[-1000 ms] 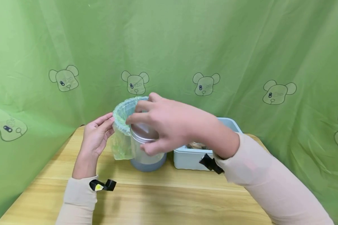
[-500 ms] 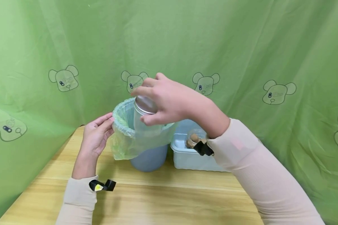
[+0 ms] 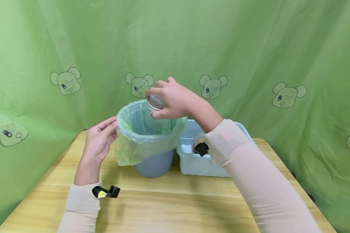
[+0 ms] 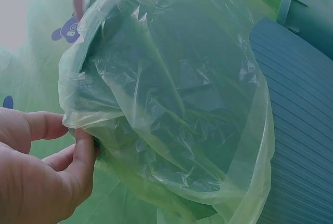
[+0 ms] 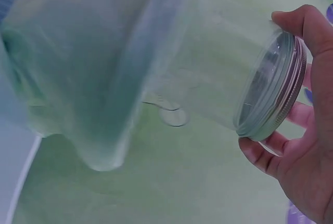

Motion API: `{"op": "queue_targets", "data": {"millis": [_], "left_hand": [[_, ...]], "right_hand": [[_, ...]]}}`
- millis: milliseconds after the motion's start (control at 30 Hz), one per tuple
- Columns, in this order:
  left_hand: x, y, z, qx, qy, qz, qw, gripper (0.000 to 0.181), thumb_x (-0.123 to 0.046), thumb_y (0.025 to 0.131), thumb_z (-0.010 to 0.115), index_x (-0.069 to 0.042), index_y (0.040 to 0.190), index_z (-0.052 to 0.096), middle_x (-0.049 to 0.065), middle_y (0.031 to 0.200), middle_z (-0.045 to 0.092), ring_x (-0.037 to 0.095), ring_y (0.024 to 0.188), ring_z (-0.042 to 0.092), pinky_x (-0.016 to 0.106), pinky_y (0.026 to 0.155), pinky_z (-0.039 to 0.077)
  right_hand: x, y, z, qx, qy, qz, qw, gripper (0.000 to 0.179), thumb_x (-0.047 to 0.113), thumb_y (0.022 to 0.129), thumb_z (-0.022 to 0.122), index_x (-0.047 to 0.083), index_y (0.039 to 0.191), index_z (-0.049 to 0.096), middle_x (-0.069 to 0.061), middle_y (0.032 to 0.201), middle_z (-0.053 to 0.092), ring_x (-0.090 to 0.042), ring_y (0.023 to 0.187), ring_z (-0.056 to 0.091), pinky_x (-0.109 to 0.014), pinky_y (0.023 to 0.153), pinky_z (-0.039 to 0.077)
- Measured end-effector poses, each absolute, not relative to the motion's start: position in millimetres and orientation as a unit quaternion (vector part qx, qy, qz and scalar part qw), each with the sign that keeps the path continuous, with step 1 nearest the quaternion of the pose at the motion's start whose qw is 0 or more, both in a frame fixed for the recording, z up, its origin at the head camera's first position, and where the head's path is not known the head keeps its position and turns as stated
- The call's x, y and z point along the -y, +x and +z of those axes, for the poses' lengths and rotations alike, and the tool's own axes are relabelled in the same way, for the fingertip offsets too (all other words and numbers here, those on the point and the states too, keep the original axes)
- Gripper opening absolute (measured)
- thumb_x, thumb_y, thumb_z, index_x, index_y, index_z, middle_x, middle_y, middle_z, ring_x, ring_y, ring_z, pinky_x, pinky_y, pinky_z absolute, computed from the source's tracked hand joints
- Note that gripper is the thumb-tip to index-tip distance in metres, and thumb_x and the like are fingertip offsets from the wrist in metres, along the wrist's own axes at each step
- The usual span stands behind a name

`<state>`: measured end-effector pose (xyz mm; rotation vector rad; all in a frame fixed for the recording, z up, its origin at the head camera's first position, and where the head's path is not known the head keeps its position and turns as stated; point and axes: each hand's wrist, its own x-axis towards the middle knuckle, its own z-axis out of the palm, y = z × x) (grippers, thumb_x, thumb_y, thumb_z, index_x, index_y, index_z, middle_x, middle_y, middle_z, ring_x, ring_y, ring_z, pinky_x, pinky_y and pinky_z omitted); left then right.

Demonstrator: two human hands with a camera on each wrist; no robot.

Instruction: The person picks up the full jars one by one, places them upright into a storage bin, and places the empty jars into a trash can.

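Observation:
A blue-grey bin [image 3: 155,165] stands on the table, lined with a thin green plastic bag [image 3: 147,149] folded over its rim. My left hand [image 3: 97,140] pinches the bag-covered rim at its left side; the left wrist view shows thumb and fingertips on the bag's edge [image 4: 78,120]. My right hand [image 3: 176,101] grips a clear jar by its silver screw lid [image 3: 155,103], fingers and thumb round the lid. Held lid-up over the bin's mouth, the jar has its lower part behind the rim. Its see-through body [image 5: 208,78] shows no contents in the right wrist view.
Right of the bin is a light blue plastic basket [image 3: 202,168]. In it sits a clear container [image 3: 199,140] with brown round pieces, partly hidden by the right wrist's black camera mount [image 3: 202,149]. A green curtain [image 3: 175,42] hangs behind the wooden table [image 3: 151,207].
My right hand has lifted the jar from in front of the bin, up over the rim, and back above its mouth. The left hand and the bin have kept their places.

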<state>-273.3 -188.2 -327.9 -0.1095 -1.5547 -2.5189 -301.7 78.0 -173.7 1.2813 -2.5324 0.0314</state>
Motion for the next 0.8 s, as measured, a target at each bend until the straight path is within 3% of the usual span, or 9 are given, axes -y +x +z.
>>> {"op": "queue_targets", "data": {"millis": [400,600,800], "left_hand": [[190,-273,-330,0.522,-0.037,-0.847,0.091,0.045,-0.006,0.096,0.072,0.007,0.136,0.058,0.004,0.106,0.072,0.012,0.086,0.069,0.022,0.081,0.059],[189,-272,-330,0.524,-0.039,-0.846,0.093,0.038,-0.005,0.096,0.071,0.005,0.132,0.063,0.003,0.104,0.072,0.011,0.086,0.069,0.022,0.08,0.059],[188,-271,-328,0.524,-0.037,-0.846,0.092,0.039,-0.005,0.096,0.07,0.006,0.133,0.061,0.003,0.103,0.073,0.011,0.085,0.069,0.022,0.081,0.058]], "right_hand": [[-74,-330,-215,0.912,0.391,0.011,0.124,0.052,0.046,0.088,0.072,0.022,0.133,0.063,-0.011,0.128,0.059,-0.031,0.101,0.046,-0.039,0.077,0.047],[-69,-333,-224,0.923,0.371,-0.001,0.099,0.052,0.047,0.088,0.073,0.024,0.134,0.062,-0.01,0.13,0.057,-0.03,0.102,0.045,-0.04,0.08,0.046],[-68,-333,-229,0.928,0.367,-0.01,0.071,0.064,0.055,0.092,0.069,0.023,0.146,0.054,-0.01,0.14,0.052,-0.031,0.108,0.044,-0.044,0.091,0.042]]}}
